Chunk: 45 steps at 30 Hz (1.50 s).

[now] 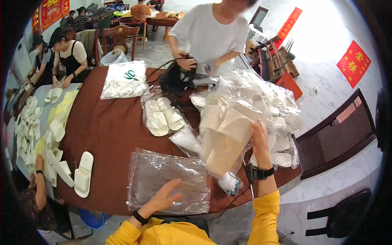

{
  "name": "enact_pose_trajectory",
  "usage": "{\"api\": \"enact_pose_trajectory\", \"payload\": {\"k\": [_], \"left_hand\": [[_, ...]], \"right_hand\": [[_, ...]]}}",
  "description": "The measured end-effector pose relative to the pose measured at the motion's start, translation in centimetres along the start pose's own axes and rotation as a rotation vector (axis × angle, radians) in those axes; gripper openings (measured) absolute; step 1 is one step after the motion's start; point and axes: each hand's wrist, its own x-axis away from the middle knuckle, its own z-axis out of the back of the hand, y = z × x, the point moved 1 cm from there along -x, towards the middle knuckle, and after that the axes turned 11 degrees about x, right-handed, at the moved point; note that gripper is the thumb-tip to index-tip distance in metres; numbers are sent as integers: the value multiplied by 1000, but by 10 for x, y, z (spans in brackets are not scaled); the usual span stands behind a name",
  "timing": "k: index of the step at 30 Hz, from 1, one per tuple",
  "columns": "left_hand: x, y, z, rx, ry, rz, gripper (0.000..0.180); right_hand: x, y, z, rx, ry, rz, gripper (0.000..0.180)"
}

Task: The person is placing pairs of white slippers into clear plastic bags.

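My right hand [260, 141] is closed on the edge of a clear bag with a pair of cream slippers [228, 141] in it, raised above the table at a tilt. Behind that pair a heap of bagged slippers [283, 122] covers the table's right end. With fingers apart, my left hand [165, 197] hovers over or rests on a flat clear plastic bag [143, 173]; contact is hard to tell. Beyond it lies another bagged slipper pair [163, 118]. One loose white slipper [84, 174] sits to the left.
A stack of clear bags [116, 87] bears green-handled scissors [130, 74]. Across the brown-covered table [102, 130], a person in a white shirt [210, 34] handles a black bag [177, 77]. People at left sit by loose slippers [30, 126]. A blue bin [92, 219] stands below the table edge.
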Motion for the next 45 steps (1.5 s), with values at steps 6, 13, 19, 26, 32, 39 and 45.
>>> {"api": "enact_pose_trajectory", "payload": {"k": [6, 13, 19, 26, 32, 39, 45], "left_hand": [[1, 32, 82, 1069, 363, 112, 63], [100, -107, 129, 1422, 357, 332, 45], [92, 6, 200, 1235, 864, 176, 50], [163, 6, 317, 223, 912, -200, 40], [168, -12, 250, 1581, 932, -12, 54], [156, 31, 221, 1140, 966, -228, 75], [133, 97, 129, 743, 353, 204, 62]], "right_hand": [[46, -41, -110, -135, -214, -420, 55], [123, 3, -238, 253, -1102, 227, 73], [143, 10, -327, 31, -1048, -349, 72], [124, -34, -461, -138, -1036, -239, 68], [139, 35, -441, 85, -1017, -99, 67], [143, 24, -410, 110, -990, -11, 58], [99, -28, -280, 367, -1086, 194, 70]]}}
